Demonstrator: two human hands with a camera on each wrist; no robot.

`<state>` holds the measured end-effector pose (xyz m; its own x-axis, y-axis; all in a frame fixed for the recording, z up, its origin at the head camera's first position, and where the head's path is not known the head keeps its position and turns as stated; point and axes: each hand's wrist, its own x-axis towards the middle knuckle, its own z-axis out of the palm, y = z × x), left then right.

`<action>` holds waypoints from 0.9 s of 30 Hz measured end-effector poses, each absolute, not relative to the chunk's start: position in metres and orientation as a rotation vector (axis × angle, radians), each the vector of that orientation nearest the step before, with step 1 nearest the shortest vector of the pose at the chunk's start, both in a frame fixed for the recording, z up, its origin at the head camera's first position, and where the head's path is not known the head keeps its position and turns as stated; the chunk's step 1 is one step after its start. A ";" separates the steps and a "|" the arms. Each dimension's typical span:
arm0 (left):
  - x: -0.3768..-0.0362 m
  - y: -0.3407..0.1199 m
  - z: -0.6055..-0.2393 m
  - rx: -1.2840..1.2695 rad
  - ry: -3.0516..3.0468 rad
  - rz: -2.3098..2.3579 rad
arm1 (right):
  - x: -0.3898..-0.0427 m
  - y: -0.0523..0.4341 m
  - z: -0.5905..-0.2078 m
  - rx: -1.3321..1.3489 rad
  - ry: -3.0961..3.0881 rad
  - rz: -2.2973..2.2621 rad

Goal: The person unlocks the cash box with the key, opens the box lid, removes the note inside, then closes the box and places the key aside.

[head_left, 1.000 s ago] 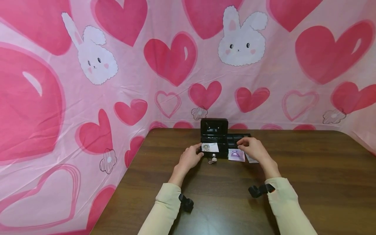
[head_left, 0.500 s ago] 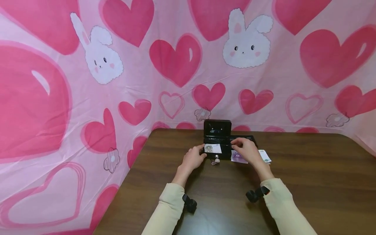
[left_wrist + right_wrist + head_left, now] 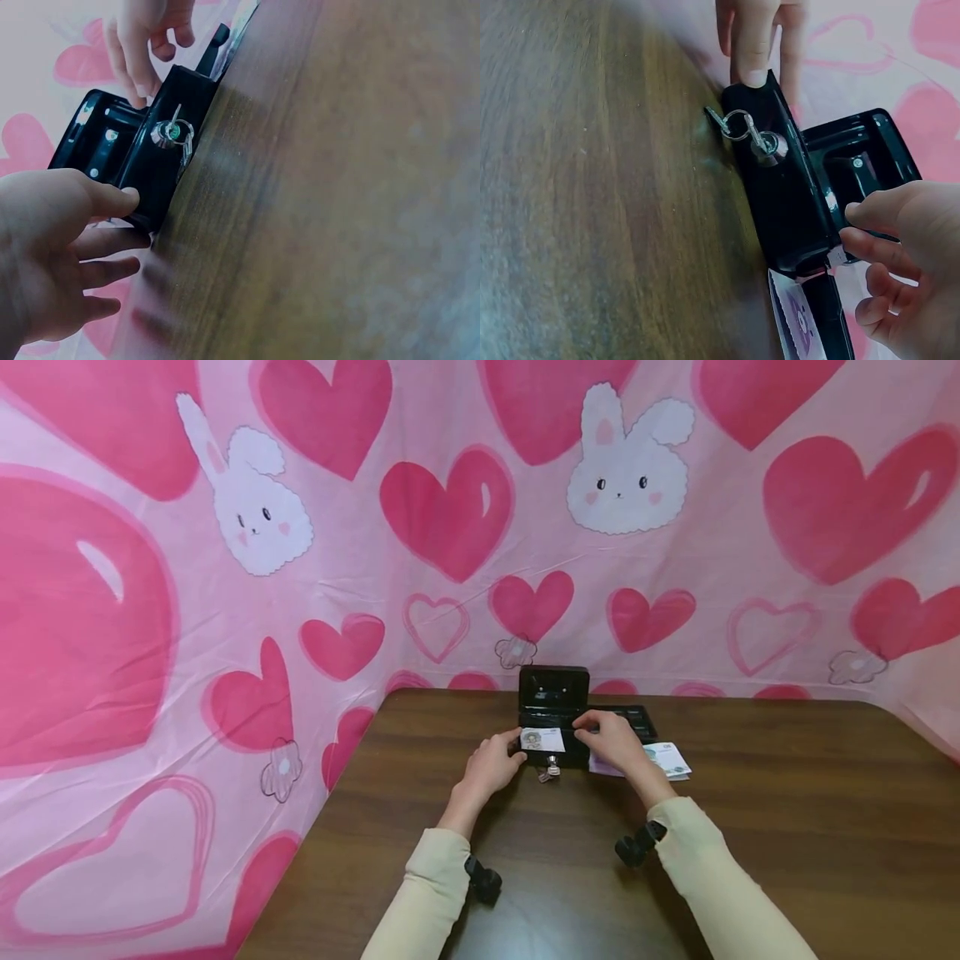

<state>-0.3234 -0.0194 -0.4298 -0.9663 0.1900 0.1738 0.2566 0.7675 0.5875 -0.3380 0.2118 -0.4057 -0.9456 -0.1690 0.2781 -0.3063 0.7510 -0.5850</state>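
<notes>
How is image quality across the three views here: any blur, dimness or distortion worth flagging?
Head view: bright, even light, sharp, with wide-angle bending of the backdrop; the cash box looks small. Left wrist view: dim, table smeared, left hand soft. Right wrist view: dim too, table blurred, but the keys read clearly.

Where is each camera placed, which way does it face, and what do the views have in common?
Head: worn on the head, facing forward and down over the brown table; shows both sleeves, the left hand and right hand at the open black cash box.
Left wrist: beside the left hand, looking along the table edge at the box front; its thumb touches the box corner.
Right wrist: beside the right hand, looking at the box from the other side.
Shared: both wrist views show the key in the lock and the opposite hand.
</notes>
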 end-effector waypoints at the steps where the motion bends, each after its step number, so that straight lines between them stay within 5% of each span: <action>1: -0.323 -0.019 -0.430 -0.365 -2.855 -0.974 | -0.339 0.211 -0.406 0.376 -2.745 0.961; 27: -0.323 -0.019 -0.429 -0.371 -2.856 -1.001 | -0.352 0.197 -0.413 0.456 -2.835 0.954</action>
<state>-0.3229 -0.0191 -0.4293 -0.9662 0.1970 0.1662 0.2577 0.7554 0.6025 -0.3522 0.1966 -0.4128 -0.9480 -0.2454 0.2027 -0.3180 0.7565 -0.5714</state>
